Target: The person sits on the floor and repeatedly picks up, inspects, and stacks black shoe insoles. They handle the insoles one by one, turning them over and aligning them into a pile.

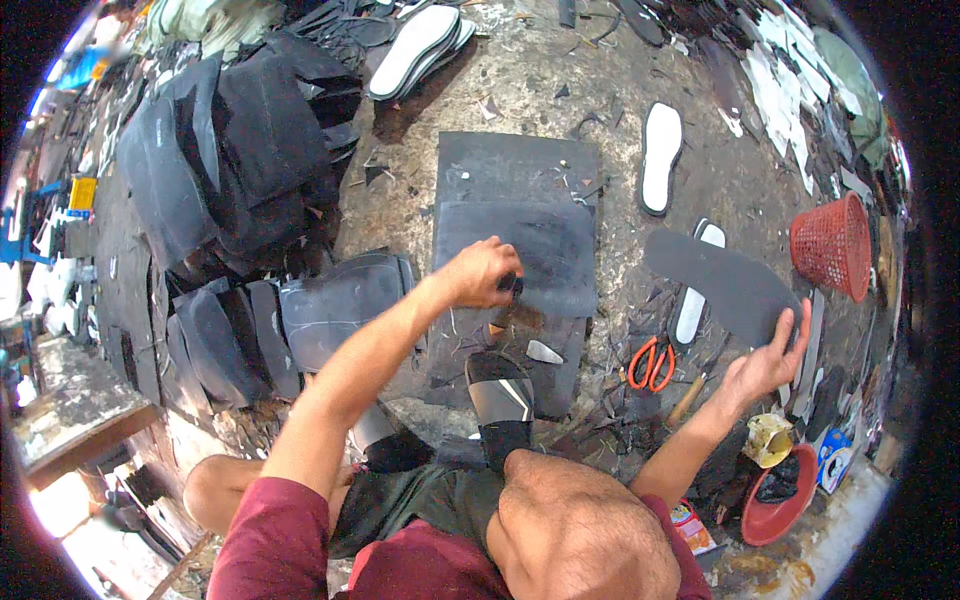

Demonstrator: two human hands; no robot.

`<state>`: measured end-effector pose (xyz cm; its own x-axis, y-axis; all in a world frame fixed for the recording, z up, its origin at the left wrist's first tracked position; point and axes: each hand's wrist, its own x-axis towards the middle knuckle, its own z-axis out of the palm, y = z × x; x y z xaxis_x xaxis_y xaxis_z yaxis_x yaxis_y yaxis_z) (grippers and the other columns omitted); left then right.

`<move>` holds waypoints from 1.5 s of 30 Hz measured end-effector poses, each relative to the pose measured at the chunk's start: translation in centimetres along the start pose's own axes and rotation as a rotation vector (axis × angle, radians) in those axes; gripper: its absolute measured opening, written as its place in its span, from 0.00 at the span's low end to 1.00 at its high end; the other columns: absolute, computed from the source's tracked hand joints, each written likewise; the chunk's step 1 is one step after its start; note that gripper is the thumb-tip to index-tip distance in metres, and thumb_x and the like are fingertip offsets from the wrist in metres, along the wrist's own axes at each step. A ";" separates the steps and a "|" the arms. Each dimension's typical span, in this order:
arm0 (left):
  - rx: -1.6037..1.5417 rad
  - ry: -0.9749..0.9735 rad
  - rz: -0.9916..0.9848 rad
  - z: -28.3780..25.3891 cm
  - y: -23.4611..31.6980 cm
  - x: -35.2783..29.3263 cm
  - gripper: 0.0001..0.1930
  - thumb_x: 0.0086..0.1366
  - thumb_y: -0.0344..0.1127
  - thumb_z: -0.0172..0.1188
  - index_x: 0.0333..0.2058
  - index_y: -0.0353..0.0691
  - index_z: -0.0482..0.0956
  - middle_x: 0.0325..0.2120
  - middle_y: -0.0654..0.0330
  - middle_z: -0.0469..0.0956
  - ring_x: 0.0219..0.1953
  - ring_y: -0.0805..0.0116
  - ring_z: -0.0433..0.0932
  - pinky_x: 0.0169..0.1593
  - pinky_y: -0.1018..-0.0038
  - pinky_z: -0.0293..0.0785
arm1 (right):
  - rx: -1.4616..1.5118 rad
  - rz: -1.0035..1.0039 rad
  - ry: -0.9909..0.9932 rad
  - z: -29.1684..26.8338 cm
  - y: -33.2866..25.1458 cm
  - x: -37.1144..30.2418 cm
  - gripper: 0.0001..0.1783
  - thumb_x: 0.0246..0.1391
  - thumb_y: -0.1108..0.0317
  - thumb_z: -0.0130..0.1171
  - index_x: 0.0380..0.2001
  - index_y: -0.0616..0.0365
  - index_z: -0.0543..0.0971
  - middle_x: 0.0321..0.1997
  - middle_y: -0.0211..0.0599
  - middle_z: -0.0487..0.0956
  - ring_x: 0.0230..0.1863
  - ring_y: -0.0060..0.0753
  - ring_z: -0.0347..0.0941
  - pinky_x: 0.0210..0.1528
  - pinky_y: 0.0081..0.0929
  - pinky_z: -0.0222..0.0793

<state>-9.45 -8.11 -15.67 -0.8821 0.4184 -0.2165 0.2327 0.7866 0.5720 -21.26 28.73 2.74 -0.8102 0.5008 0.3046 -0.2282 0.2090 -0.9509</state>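
Note:
My left hand (482, 273) is closed round a small dark object, mostly hidden by the fingers, with a blurred brownish patch just below it. Under that hand lies a dark rectangular rubber sheet (530, 235), resting on another dark sheet (515, 155) on the floor. Off to the right, my right hand (765, 365) grips one end of a dark grey shoe sole (725, 285), held above the floor. Partly covered by this sole is a white-topped sole (690, 315) with a dark edge. Another white-topped sole (661, 150) lies farther away.
Orange-handled scissors (651, 364) lie below the soles. A red basket (830, 245) stands at the right, a red basin (780, 500) nearer me. Stacked dark sheets (240, 150) fill the left; more white-topped soles (415, 50) are piled at the back. Scraps litter the floor.

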 end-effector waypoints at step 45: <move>-1.183 0.810 -1.022 5.5 1.5 -9.3 0.27 0.52 0.31 0.76 0.50 0.28 0.79 0.35 0.58 0.83 0.34 0.74 0.80 0.38 0.78 0.77 | -0.211 0.733 -0.908 4.2 15.9 -13.3 0.21 0.47 0.75 0.71 0.48 0.62 0.82 0.42 0.39 0.84 0.39 0.26 0.80 0.38 0.23 0.75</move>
<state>1.32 -8.37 -17.15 -0.5199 -0.5861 -0.6215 -0.5647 -0.3101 0.7648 -16.37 21.84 -16.68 -0.8164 -0.2027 -0.5407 0.4749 0.2969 -0.8284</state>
